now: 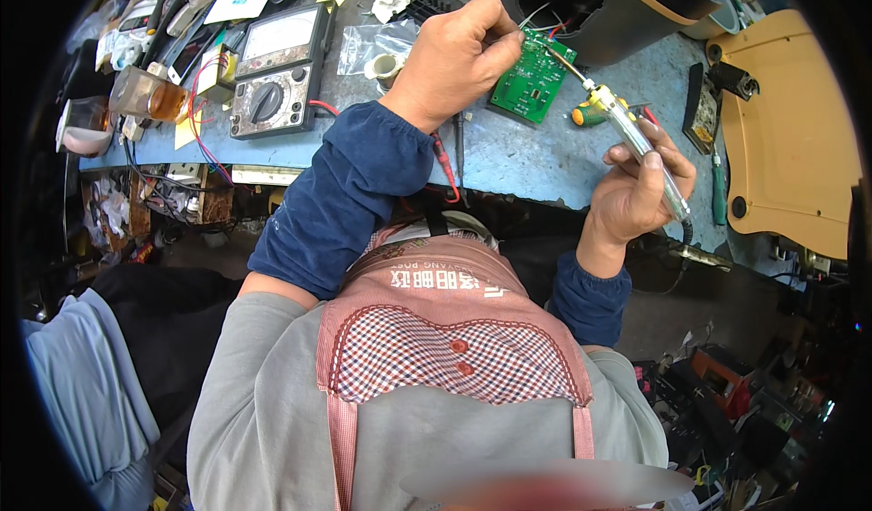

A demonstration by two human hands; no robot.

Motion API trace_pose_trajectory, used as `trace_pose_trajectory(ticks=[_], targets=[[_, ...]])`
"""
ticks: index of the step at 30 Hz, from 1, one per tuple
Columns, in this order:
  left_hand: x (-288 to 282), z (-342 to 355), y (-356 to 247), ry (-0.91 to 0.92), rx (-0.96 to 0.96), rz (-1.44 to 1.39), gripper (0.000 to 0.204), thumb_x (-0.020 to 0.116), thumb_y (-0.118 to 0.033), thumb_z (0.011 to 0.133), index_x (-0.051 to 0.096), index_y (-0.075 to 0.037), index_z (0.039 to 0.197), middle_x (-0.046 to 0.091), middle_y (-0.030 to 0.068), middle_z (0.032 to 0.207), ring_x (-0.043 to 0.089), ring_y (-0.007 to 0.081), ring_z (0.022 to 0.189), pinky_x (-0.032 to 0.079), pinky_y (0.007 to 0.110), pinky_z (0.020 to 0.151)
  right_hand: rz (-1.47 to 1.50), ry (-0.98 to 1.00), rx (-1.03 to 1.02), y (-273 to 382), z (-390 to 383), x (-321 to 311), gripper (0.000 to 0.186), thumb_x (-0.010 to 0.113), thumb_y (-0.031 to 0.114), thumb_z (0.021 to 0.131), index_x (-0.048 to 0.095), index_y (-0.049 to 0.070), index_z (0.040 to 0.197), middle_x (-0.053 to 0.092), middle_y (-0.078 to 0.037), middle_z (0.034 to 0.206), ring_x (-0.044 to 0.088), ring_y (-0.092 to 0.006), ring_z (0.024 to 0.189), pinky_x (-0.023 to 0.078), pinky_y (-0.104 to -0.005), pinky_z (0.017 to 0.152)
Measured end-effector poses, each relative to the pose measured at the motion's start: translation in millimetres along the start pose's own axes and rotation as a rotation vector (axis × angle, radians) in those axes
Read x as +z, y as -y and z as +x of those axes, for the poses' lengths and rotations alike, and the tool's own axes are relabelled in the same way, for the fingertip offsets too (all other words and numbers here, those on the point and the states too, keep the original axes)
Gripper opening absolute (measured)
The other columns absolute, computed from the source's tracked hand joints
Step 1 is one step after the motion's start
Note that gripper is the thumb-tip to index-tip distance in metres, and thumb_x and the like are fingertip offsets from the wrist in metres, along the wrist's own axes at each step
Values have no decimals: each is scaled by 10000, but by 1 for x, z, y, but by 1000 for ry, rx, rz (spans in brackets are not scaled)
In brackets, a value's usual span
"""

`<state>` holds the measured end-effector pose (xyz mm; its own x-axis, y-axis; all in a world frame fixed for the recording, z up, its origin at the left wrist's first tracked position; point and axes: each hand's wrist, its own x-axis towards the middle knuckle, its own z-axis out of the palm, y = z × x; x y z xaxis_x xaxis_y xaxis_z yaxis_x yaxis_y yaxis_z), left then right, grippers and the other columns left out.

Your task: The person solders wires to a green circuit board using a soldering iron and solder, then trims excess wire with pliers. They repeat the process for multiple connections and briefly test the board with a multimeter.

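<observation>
My left hand (459, 57) is closed in a pinch at the upper left of a green circuit board (531, 89); what it grips is hard to make out. Thin light and red wires (556, 31) run near the board's top edge. My right hand (645, 184) holds a soldering iron (625, 122) with a translucent handle, its tip on or just over the board's upper part. A yellow-and-green screwdriver handle (586, 116) lies just right of the board. Behind the board stands a dark grey housing (618, 29) with an opening.
An analog multimeter (272, 93) with red and black leads sits left on the blue bench (318, 152), near a bag (368, 48), a jar (150, 102), papers and tools. A yellow panel (777, 157) and green screwdriver (718, 202) are at right; grey-blue cloth (86, 384) is lower left.
</observation>
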<state>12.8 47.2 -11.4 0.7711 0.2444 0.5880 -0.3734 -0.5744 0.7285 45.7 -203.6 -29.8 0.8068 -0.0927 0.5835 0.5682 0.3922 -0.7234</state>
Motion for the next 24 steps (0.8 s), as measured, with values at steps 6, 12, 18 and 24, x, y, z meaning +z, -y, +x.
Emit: trace_pose_trajectory(ticks=[6, 12, 18, 24], targets=[[2, -1, -1, -17, -9, -30, 98, 768, -75, 995, 699, -6, 992, 768, 49, 856, 705, 95, 759, 574, 262, 699, 53, -62, -13, 2, 0, -6, 171, 613, 83, 974, 571, 3, 1119, 727, -325, 1111, 706, -230, 641, 612, -323, 549], [8, 6, -9, -83, 50, -34, 119, 735, -114, 966, 662, -27, 931, 732, 147, 796, 737, 301, 703, 572, 371, 658, 92, -249, -5, 1, 8, -10, 136, 579, 76, 999, 557, 5, 1112, 743, -305, 1100, 689, -200, 633, 591, -312, 545], [-2, -11, -15, -149, -16, -93, 94, 750, -79, 991, 701, -3, 966, 740, 74, 822, 696, 132, 734, 565, 298, 691, 175, -298, 27, 26, 19, -11, 116, 589, 60, 1006, 565, 5, 1105, 736, -282, 1109, 686, -196, 651, 587, -327, 571], [9, -1, -19, -164, -88, -181, 120, 763, -73, 936, 715, 37, 937, 786, 103, 926, 705, 129, 803, 577, 305, 747, 105, -156, -40, 45, 13, -9, 127, 605, 57, 1002, 564, 2, 1109, 736, -279, 1119, 688, -194, 664, 594, -336, 595]])
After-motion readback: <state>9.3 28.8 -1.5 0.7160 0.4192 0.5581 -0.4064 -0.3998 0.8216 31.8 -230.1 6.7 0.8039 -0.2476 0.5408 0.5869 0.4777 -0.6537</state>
